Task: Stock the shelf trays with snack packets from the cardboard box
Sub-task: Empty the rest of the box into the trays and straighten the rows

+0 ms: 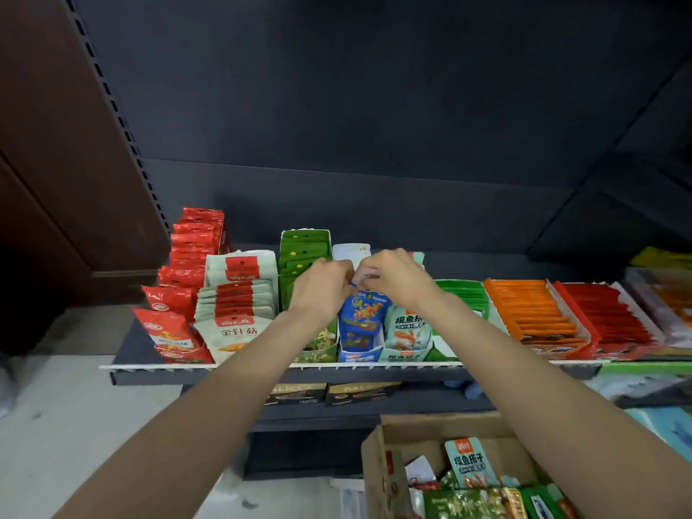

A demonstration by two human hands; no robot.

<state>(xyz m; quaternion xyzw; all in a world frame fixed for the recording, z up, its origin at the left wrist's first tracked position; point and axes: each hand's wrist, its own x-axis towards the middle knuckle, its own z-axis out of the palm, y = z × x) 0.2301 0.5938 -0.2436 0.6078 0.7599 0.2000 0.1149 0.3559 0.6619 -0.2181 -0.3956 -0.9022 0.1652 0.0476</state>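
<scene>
**Both hands at the blue tray, carton below**

Nearest the lens, at lower right, I see the cardboard box (378, 466) standing open below the shelf (149, 376), with assorted snack packets (470, 464) loose inside it, one pale green packet upright among them. Both bare forearms reach up from the bottom corners and meet over the middle of the shelf. My left hand (322, 288) and right hand (398, 277) are pinched together, fingertips nearly touching, on the top edge of a small packet (365, 273) held above the blue tray (361, 331); blur prevents me from telling which hand bears it. Left of the blue tray stand a green tray (305, 252), a pale tray of red-banded packets (239, 294) and a row of red packets (179, 294). To its right sit a pale green tray (408, 333), an orange tray (535, 312) and a red tray (614, 316). Lower shelf stock is too dim to read.
</scene>
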